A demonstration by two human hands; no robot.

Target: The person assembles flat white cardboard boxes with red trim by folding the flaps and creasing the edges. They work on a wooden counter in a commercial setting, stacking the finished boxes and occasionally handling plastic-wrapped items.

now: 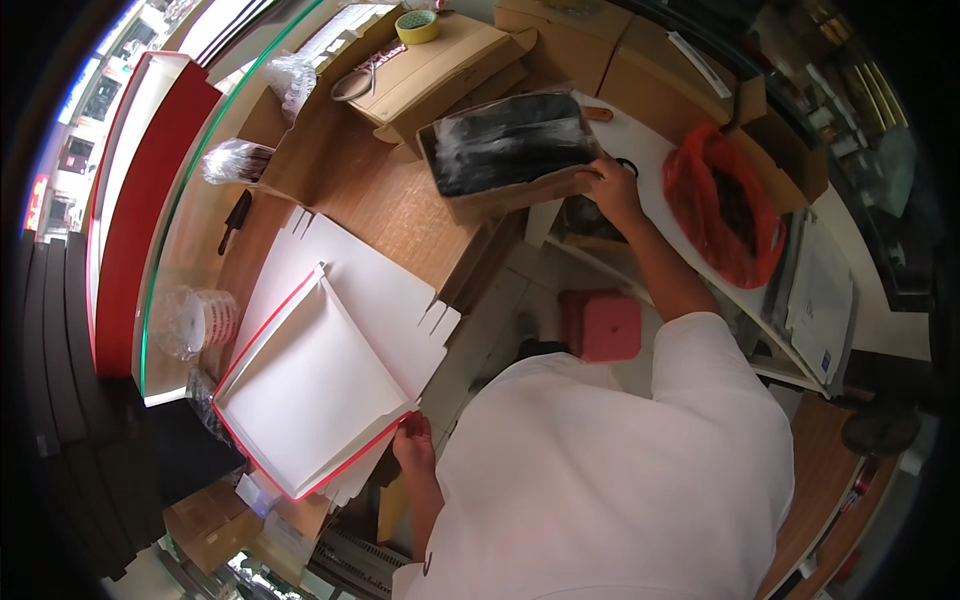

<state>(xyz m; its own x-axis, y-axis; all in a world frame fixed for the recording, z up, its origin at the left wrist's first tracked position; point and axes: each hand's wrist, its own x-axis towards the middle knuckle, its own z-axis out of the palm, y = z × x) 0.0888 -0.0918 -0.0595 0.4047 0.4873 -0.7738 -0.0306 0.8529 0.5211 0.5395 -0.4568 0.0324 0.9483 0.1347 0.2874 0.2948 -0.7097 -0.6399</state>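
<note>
A shallow white box lid (315,375) with red outer edges lies open side up on flat white card sheets (405,300) with slotted ends, on the wooden table. My left hand (415,445) is closed at the lid's near right corner, its fingertips partly hidden by the red edge. Reaching forward, my right hand (612,190) pinches the near right rim of a cardboard box (480,205). That box holds black contents (510,140) under clear plastic film; their kind cannot be made out. It sits tilted at the table's right edge.
Farther back are a flat brown carton (435,70), a yellow-green tape roll (417,27) and scissors (355,84). A black-handled knife (235,222) lies left, near a glass panel. A red plastic bag (720,205) stands right; a pink stool (608,327) is below.
</note>
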